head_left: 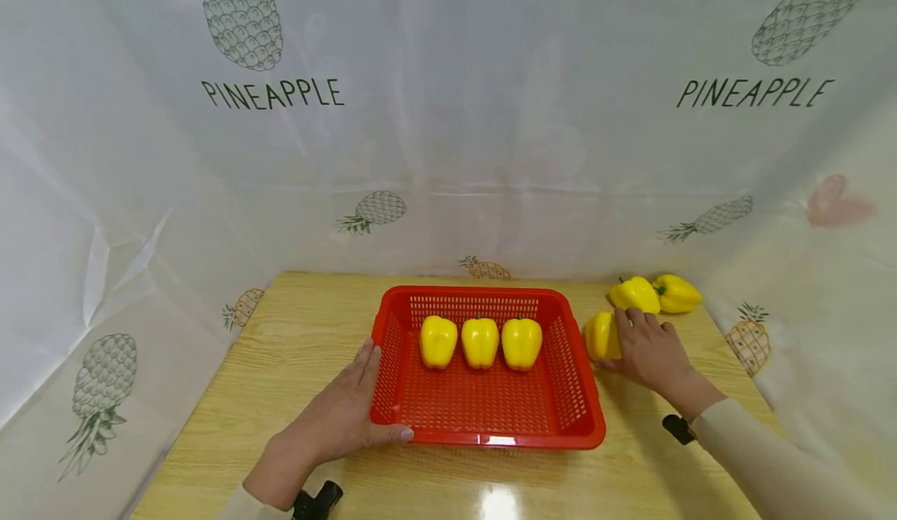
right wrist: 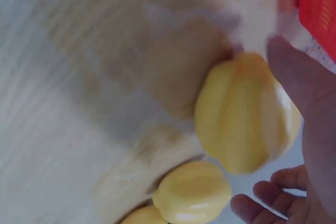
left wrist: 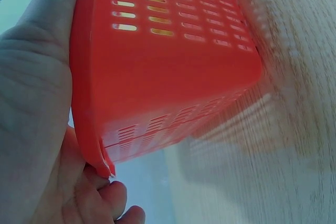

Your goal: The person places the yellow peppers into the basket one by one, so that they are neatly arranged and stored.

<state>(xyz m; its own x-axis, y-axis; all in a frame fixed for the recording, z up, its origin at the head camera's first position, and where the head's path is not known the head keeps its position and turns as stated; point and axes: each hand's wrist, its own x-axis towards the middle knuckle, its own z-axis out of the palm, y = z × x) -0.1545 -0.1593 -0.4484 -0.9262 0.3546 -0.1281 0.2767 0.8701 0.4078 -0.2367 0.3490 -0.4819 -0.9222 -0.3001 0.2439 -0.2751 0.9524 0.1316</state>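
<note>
In the head view, my left hand (head_left: pixel 336 419) holds the left side of a red plastic basket (head_left: pixel 476 419), its thumb at the near rim. In the left wrist view, its fingers bend around the basket's rim. Three yellow bell peppers stand in a row inside, the middle one (head_left: pixel 480 342) between two others. Right of the basket, my right hand (head_left: pixel 648 351) reaches around another yellow bell pepper (right wrist: pixel 244 114). In the right wrist view, its thumb is close to one end of this pepper, and the loosely bent fingers are spread apart from it.
Two more yellow bell peppers, one nearer (head_left: pixel 635 295) and one farther right (head_left: pixel 677 294), lie together at the back right of the wooden table (head_left: pixel 315 310). A pale curtain (head_left: pixel 448 131) printed with pineapples closes off the back and sides.
</note>
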